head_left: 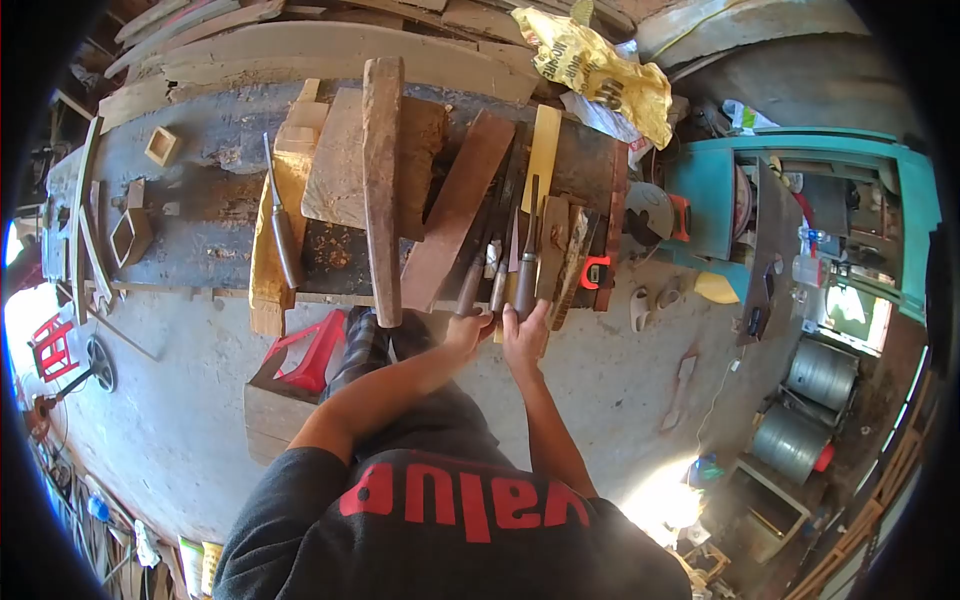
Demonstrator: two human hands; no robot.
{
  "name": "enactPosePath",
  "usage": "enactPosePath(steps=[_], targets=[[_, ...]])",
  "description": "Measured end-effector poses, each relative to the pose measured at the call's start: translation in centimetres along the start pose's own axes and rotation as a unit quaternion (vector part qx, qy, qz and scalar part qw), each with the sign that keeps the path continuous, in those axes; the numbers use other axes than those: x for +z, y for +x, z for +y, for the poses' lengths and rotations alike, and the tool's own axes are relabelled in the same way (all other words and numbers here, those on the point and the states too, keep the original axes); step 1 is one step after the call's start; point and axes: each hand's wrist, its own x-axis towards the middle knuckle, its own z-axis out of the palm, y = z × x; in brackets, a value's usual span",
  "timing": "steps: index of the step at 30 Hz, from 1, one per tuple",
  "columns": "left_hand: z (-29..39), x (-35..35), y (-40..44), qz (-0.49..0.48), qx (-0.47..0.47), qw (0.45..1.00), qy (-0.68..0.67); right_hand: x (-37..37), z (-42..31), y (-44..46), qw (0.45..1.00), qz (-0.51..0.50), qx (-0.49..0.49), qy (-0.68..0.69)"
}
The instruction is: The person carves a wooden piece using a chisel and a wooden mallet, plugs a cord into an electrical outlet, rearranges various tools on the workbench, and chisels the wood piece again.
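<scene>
At the workbench's front edge, my left hand [468, 332] is closed around the handle end of a wood-handled tool [470, 287]. Close beside it, my right hand [526, 334] grips the end of a dark-handled tool [526, 282] whose thin blade points away from me. Between the two hands lies another handled tool [499, 287]. A reddish-brown board [460, 210] lies left of these tools, and a long wooden beam [383, 190] lies farther left. Another chisel-like tool [283, 235] rests on a yellowish wood block [265, 270].
An orange tape measure [597, 272] sits at the bench's right end. Beyond it are a circular disc [648, 214] and a teal cabinet [705, 200]. A red plastic stool [310, 355] stands below the bench. A yellow bag [600, 75] lies at the back.
</scene>
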Motion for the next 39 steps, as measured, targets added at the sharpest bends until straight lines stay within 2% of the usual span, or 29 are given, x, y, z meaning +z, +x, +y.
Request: enactPosePath(steps=[1,3,7,9,10,11,12,13,14,15,16,17,19,21,22,23,24,25,27,29,30,32,33,35,36,37,39], targets=[[0.1,0.4,0.0,0.011,0.008,0.999,-0.033,-0.2,0.4,-0.4,0.999,0.030,-0.032,-0.017],[0.5,0.6,0.2,0.010,0.007,0.999,-0.030,-0.8,1.2,-1.2,1.000,0.012,0.001,0.006],[1.2,-0.8,0.6,-0.034,-0.029,0.999,0.008,-1.9,1.8,-2.4,0.995,0.052,-0.074,-0.036],[1.5,-1.9,0.4,-0.061,-0.080,0.983,0.154,-2.4,2.2,-3.0,0.996,0.001,-0.054,0.066],[1.1,-2.8,0.1,-0.060,-0.076,0.983,0.153,-2.8,1.9,-3.4,0.996,0.000,-0.057,0.068],[0.4,-3.7,-0.4,-0.137,-0.018,0.953,0.271,-3.2,1.7,-3.9,0.990,-0.035,-0.030,0.136],[0.1,-4.2,-0.8,-0.209,0.040,0.899,0.384,-3.7,1.1,-4.0,0.976,-0.072,-0.002,0.204],[1.4,-3.4,-2.8,-0.204,0.045,0.900,0.383,-4.5,-0.2,-4.1,0.975,-0.076,-0.006,0.207],[3.9,-1.5,-6.9,-0.222,0.005,0.912,0.345,-6.0,-2.1,-4.1,0.903,-0.155,0.073,0.393],[5.6,-0.2,-9.7,-0.240,-0.035,0.921,0.305,-7.3,-4.0,-4.2,0.785,-0.227,0.149,0.558],[6.0,0.0,-10.6,-0.251,-0.025,0.924,0.288,-7.8,-6.0,-4.4,0.752,-0.212,0.147,0.607],[6.4,0.2,-11.5,-0.247,-0.021,0.925,0.290,-8.2,-6.2,-4.4,0.749,-0.216,0.146,0.610],[7.9,1.5,-14.1,-0.193,0.196,0.879,0.389,-9.2,-6.0,-4.2,0.683,-0.296,0.144,0.652],[10.1,3.2,-17.6,-0.177,0.231,0.853,0.433,-9.9,-6.4,-4.5,0.687,-0.308,0.122,0.647],[10.4,3.4,-18.5,-0.129,0.381,0.796,0.452,-10.1,-6.9,-4.6,0.697,-0.344,0.092,0.622],[10.7,3.5,-19.4,-0.080,0.521,0.717,0.456,-10.5,-7.5,-4.7,0.707,-0.378,0.061,0.595],[11.5,3.7,-20.5,-0.071,0.602,0.629,0.486,-11.2,-8.3,-4.8,0.700,-0.414,0.073,0.577],[12.4,3.7,-21.6,-0.062,0.674,0.533,0.507,-11.4,-9.2,-4.9,0.700,-0.409,0.073,0.582],[13.5,3.8,-23.4,-0.032,0.701,0.413,0.580,-11.5,-10.9,-5.2,0.711,-0.460,0.072,0.526],[15.0,3.4,-24.9,-0.021,0.689,0.296,0.661,-11.7,-12.1,-5.3,0.719,-0.482,0.064,0.497],[15.6,3.6,-25.8,-0.020,0.690,0.295,0.660,-11.7,-12.9,-5.2,0.726,-0.498,0.022,0.474],[16.9,3.7,-27.0,-0.013,0.659,0.252,0.708,-11.4,-14.5,-5.3,0.748,-0.505,-0.061,0.426],[17.6,3.0,-26.7,-0.011,0.658,0.252,0.709,-11.0,-14.8,-5.3,0.747,-0.507,-0.061,0.426],[19.2,1.0,-25.9,-0.105,0.596,0.253,0.755,-10.1,-15.5,-5.1,0.776,-0.501,-0.188,0.333],[19.7,0.4,-25.8,-0.105,0.593,0.272,0.751,-10.7,-16.3,-4.5,0.761,-0.540,-0.160,0.322],[20.4,-0.4,-25.8,-0.108,0.594,0.270,0.750,-10.6,-16.2,-3.8,0.763,-0.537,-0.160,0.323],[21.8,-2.4,-25.8,-0.093,0.553,0.351,0.750,-10.3,-15.5,-2.1,0.771,-0.547,-0.047,0.321]])
